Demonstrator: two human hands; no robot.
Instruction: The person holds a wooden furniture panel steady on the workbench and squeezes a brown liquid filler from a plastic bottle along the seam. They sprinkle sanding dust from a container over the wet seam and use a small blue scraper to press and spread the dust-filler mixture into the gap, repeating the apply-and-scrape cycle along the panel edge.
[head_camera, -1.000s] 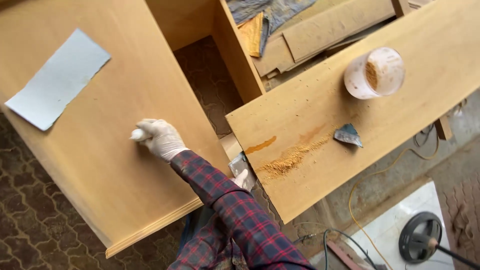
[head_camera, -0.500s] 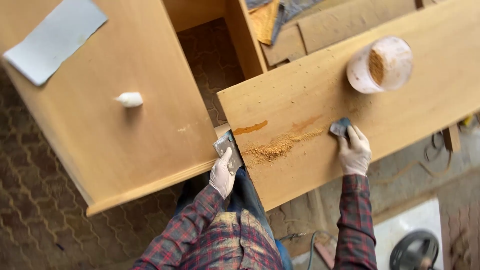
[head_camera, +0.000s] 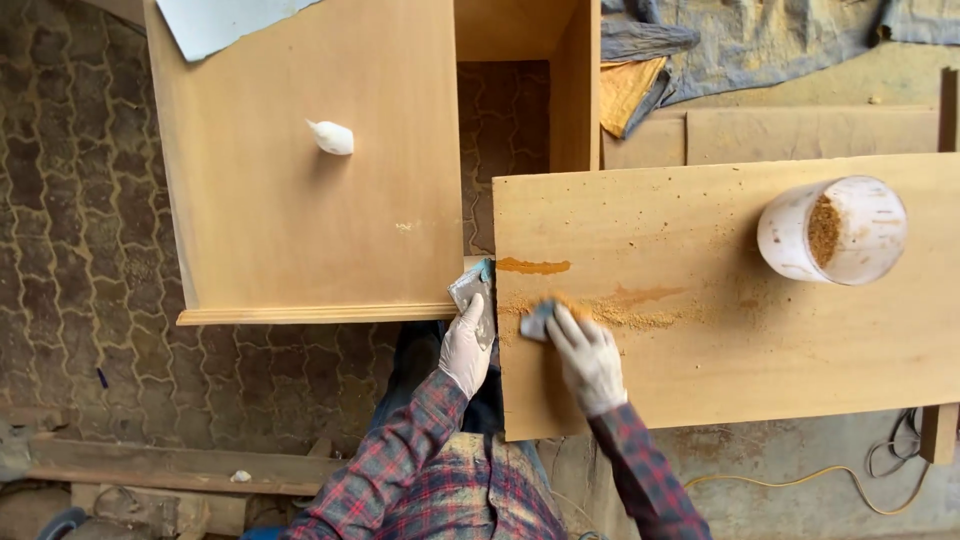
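Observation:
Both my hands wear pale gloves. My left hand (head_camera: 467, 345) holds a small grey scraper (head_camera: 471, 289) against the left edge of a wooden board (head_camera: 740, 330). My right hand (head_camera: 588, 358) presses a small bluish-grey pad (head_camera: 537, 320) onto the board, at the left end of a streak of sawdust filler (head_camera: 625, 312). An orange smear of glue (head_camera: 533, 266) lies just above that streak. A white plastic tub (head_camera: 832, 232) with sawdust inside stands on the board's right part.
A wooden cabinet panel (head_camera: 300, 220) lies to the left with a white glob (head_camera: 333, 137) on it and a pale sheet (head_camera: 215, 22) at its top. Cloths (head_camera: 700, 45) lie beyond the board. A cable (head_camera: 860, 468) runs over the ground at lower right.
My right hand slid the pad leftward along the sawdust streak toward the board's left edge. My left hand stays on the scraper at that edge. The view has turned.

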